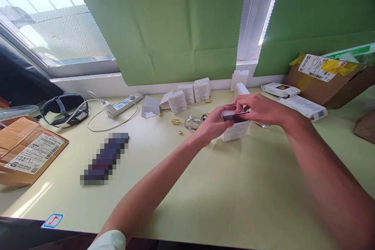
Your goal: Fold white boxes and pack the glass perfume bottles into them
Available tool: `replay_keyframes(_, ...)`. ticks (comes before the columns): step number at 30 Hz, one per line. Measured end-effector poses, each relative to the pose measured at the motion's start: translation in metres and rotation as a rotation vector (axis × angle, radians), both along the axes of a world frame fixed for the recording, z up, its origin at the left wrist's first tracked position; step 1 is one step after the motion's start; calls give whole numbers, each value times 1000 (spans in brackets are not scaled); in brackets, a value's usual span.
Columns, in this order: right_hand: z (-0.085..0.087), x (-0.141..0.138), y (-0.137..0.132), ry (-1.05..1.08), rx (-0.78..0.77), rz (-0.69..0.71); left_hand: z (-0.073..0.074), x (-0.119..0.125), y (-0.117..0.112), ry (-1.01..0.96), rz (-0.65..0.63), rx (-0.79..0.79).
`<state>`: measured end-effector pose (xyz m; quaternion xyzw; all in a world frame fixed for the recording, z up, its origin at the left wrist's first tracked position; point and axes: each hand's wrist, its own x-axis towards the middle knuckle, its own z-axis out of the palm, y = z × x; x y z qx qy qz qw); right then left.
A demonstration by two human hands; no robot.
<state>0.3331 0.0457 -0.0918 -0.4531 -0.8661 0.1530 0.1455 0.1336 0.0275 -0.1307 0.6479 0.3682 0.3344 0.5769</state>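
A small white printed carton (234,132) stands upright on the table with its top end open. My left hand (214,123) is closed around the carton's upper left side. At the open top, my right hand (259,108) has its fingers bent over the far edge and a flap, gripping there. What lies inside the carton is hidden by my fingers. Just left of my left hand lies a clear glass bottle (192,122), with another shiny piece partly hidden behind the hand. Gold cylindrical pieces (175,122) lie further left, and a shiny metallic object (261,124) shows beneath my right hand.
Several white cartons (177,102) stand along the wall; flatter white boxes (304,106) lie at right by a brown cardboard box (331,82). At left are a power strip (125,103) with a cable, a black headset (64,109), a pixelated dark object (105,160) and another cardboard box (32,152).
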Motion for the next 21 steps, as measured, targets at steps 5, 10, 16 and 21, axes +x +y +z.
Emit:
replay_keyframes(5, -9, 0, 9, -24, -25, -29, -7, 2, 2, -44, 8, -27)
replay_keyframes(10, -11, 1, 10, -10, -76, -70, -7, 8, -2, -56, 36, -65)
replay_keyframes(16, 1, 4, 0, 16, -214, -147, -9, 9, -4, -85, 36, -10)
replay_keyframes(21, 3, 1, -3, 20, -166, -155, -14, 8, 0, -73, 1, -7)
